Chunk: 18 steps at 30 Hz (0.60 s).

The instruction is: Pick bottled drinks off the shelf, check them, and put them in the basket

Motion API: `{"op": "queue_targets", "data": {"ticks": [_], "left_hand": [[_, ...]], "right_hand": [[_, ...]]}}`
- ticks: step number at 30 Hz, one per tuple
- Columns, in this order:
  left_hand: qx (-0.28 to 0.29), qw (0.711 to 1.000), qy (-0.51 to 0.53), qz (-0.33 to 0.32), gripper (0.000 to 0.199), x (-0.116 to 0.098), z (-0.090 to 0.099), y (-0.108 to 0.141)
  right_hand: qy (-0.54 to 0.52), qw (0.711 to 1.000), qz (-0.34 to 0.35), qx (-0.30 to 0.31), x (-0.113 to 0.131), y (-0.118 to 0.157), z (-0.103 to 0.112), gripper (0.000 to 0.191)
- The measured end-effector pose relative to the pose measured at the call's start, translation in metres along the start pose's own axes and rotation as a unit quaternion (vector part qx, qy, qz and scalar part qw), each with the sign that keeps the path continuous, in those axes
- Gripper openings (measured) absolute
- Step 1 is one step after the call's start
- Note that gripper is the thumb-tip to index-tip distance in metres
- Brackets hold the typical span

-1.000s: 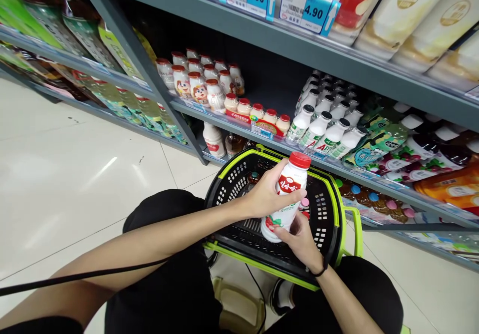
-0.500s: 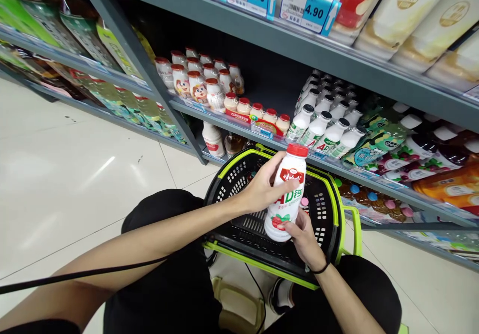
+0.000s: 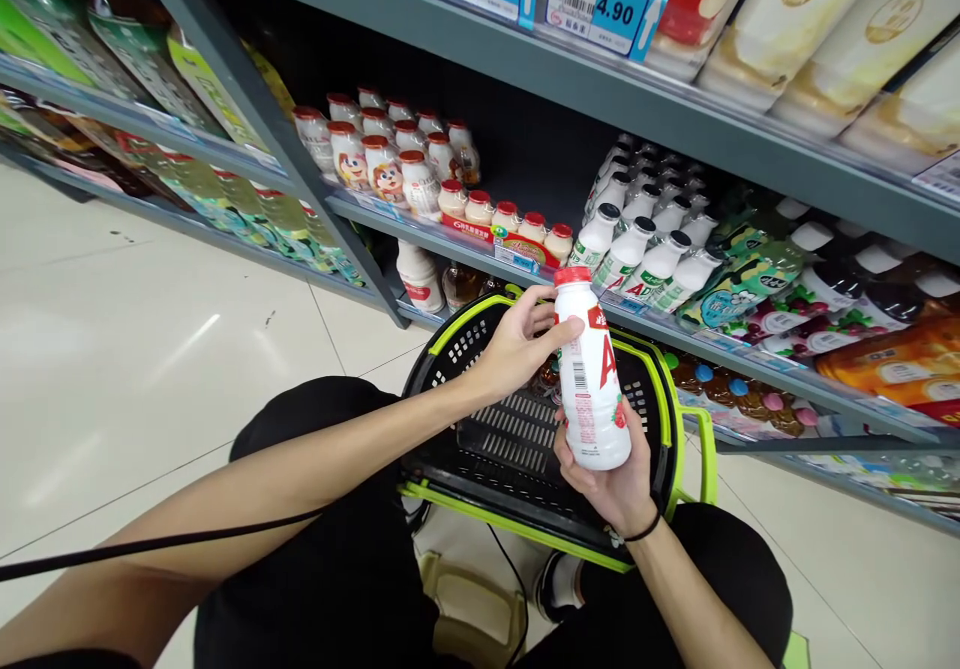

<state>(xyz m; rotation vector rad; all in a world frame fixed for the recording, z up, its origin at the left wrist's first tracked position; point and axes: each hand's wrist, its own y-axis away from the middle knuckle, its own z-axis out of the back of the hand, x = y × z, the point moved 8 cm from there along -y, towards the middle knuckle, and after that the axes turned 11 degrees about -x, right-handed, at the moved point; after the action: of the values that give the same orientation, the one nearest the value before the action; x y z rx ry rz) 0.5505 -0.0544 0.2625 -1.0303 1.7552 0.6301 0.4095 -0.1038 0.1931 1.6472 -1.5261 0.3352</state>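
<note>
A white plastic drink bottle (image 3: 589, 389) with a red cap and red lettering tilts slightly in front of me, above a black shopping basket (image 3: 491, 474) with lime-green trim. My right hand (image 3: 621, 474) wraps round its lower part from below and the right. At the upper left side of the bottle, my left hand (image 3: 517, 344) has its thumb across the label and its fingers reaching round near the neck. The bottle's barcode and small print face me. Part of the basket's inside is hidden by my hands and the bottle.
A grey shelf (image 3: 525, 129) ahead holds red-capped bottles (image 3: 386, 174), a pack of small drinks (image 3: 506, 224) and black-capped white bottles (image 3: 634, 249). Price tags (image 3: 604, 9) line the upper shelf edge. A green basket handle (image 3: 705, 459) sticks out at right. A black cord (image 3: 161, 546) crosses my left arm.
The bottle has turned about its long axis, so its barcode side now faces me instead of the front label. My right hand has shifted round its base; my left fingers have moved slightly left.
</note>
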Motion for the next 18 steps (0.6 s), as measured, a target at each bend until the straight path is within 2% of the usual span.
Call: {"op": "queue_targets", "data": {"ticks": [5,9,12,15,18], "left_hand": [[-0.074,0.996,-0.039,0.008,0.063,0.004,0.014,-0.008],[-0.143,0.987,-0.044,0.062,0.06,0.01,0.022,-0.007],[-0.169,0.98,-0.052,0.096,0.05,0.013,0.024,-0.005],[-0.161,0.98,-0.061,0.097,0.038,0.011,0.022,-0.007],[-0.139,0.985,-0.061,0.085,0.031,0.008,0.02,-0.01]], "right_hand": [[-0.034,0.999,-0.034,0.021,0.0,0.003,-0.001,0.075],[-0.074,0.994,-0.044,0.067,0.0,0.004,-0.004,0.073],[-0.089,0.992,-0.045,0.08,0.001,0.005,-0.006,0.073],[-0.067,0.997,-0.014,0.045,0.005,0.003,-0.003,0.069],[-0.011,0.998,0.061,-0.027,0.011,-0.001,0.007,0.061]]}}
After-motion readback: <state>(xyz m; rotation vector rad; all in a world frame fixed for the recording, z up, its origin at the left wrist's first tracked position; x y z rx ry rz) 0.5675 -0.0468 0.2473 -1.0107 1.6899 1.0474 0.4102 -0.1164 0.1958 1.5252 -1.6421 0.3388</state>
